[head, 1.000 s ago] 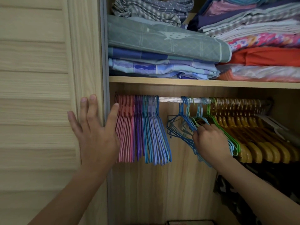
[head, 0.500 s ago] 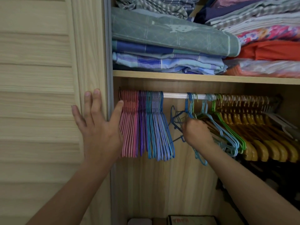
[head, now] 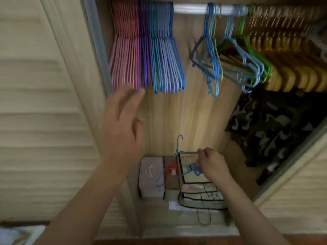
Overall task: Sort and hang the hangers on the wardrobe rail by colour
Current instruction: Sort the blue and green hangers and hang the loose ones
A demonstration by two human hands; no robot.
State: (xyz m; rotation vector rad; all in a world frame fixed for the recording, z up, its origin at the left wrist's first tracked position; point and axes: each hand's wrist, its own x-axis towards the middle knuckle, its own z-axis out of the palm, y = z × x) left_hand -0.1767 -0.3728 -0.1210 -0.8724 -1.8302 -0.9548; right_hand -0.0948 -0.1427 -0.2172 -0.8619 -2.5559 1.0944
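The right hand [head: 213,165] pinches a blue hanger [head: 178,167] down low, off the rail [head: 189,9], to hang it with the blues [head: 166,55]; the left hand [head: 122,124] is spread, holding nothing

Hangers [head: 146,50] crowd the rail's [head: 189,8] left end, more to the right. Boxes [head: 152,175] sit below, on the floor.
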